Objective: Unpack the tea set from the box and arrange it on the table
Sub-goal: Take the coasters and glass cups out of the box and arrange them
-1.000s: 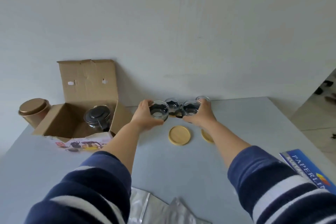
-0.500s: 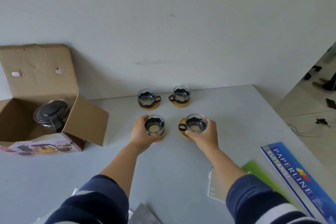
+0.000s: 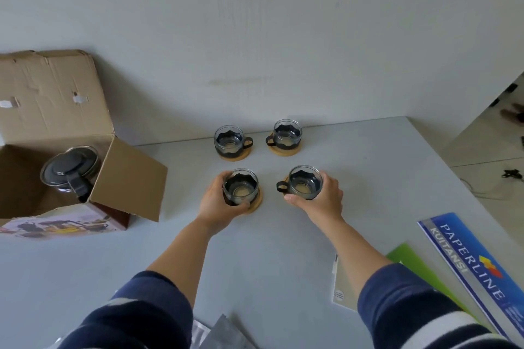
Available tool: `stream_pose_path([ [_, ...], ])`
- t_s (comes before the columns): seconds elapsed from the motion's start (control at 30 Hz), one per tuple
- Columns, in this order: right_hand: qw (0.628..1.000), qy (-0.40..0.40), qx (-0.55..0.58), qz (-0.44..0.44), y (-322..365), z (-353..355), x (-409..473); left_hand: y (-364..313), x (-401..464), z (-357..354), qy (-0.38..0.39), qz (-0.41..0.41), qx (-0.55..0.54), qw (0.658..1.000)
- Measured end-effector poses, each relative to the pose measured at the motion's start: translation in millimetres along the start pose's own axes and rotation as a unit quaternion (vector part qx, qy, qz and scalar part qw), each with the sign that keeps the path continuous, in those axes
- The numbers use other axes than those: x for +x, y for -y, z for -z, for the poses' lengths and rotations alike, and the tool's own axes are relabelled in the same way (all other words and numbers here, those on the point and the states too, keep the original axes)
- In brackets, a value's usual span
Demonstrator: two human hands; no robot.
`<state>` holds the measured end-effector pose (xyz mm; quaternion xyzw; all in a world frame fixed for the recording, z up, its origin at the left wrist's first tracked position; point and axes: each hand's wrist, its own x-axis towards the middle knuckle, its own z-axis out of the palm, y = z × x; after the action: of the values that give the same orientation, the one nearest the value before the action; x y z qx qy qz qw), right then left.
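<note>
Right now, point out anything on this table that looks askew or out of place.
Mostly tidy: four cups sit in a square. The near-left cup, in the left hand, sits off-centre on its coaster. The teapot remains in the box.

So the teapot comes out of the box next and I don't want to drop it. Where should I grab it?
Probably by the black handle of the teapot, coming from above through the open top of the box. The pot stands upright with its lid up, and the handle faces the near right corner, so the right hand could likely close its grip there.
</note>
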<state>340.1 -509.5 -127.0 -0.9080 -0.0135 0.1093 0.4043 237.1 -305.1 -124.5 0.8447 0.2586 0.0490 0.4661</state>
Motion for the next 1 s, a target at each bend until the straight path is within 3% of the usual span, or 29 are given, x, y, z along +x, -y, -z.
stream_pose_path([
  [0.13,0.998,0.012,-0.059,0.002,25.2,12.2,-5.0,6.8,-6.2,12.0,0.039,0.011,0.082,0.996],
  [0.3,0.980,-0.019,-0.165,0.114,70.7,7.0,6.2,27.2,-9.2,34.8,0.067,0.015,0.271,0.960],
  [0.43,0.981,0.048,-0.121,0.147,117.4,-25.7,13.7,45.0,-13.8,46.0,0.152,0.041,0.347,0.924],
  [0.53,0.979,0.062,-0.134,0.142,150.1,-56.0,23.9,54.6,-17.9,46.5,0.164,0.031,0.363,0.917],
  [0.6,0.962,0.075,-0.198,0.172,166.5,-70.8,35.2,56.0,-18.8,46.0,0.162,0.026,0.362,0.918],
  [0.7,0.896,0.177,-0.329,0.239,183.0,-83.0,53.9,58.0,-16.8,45.0,0.159,0.023,0.368,0.916],
  [0.8,0.842,0.258,-0.407,0.244,195.0,-92.2,68.0,59.1,-16.2,45.3,0.161,0.024,0.374,0.913],
  [0.87,0.825,0.285,-0.423,0.244,201.1,-98.4,73.2,59.1,-15.6,45.0,0.163,0.024,0.375,0.912],
  [1.0,0.821,0.245,-0.450,0.253,211.4,-99.3,78.1,59.7,-14.0,44.6,0.166,0.022,0.383,0.908],
])
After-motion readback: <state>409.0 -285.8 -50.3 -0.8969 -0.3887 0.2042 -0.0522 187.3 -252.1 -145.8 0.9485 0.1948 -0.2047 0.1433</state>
